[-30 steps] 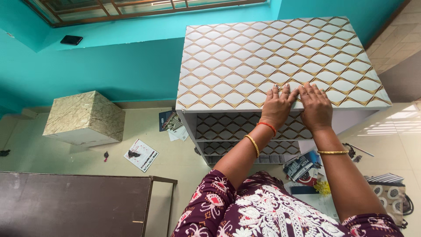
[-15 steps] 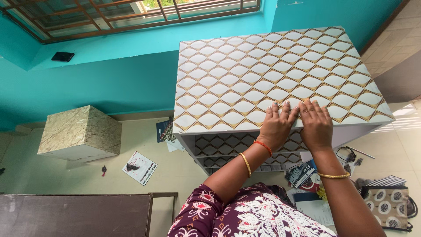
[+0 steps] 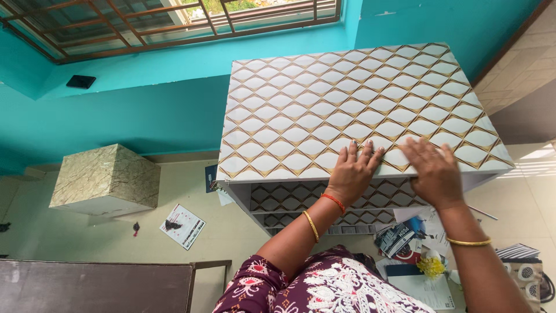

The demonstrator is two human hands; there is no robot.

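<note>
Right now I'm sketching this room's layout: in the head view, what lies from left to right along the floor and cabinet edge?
Green marble-patterned box → printed leaflet on the floor → left hand flat on the white cabinet top with gold diamond pattern → right hand flat on it too → patterned bag.

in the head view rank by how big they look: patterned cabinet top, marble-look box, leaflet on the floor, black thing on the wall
1. patterned cabinet top
2. marble-look box, though it sits farther from the camera
3. leaflet
4. black thing on the wall
</note>
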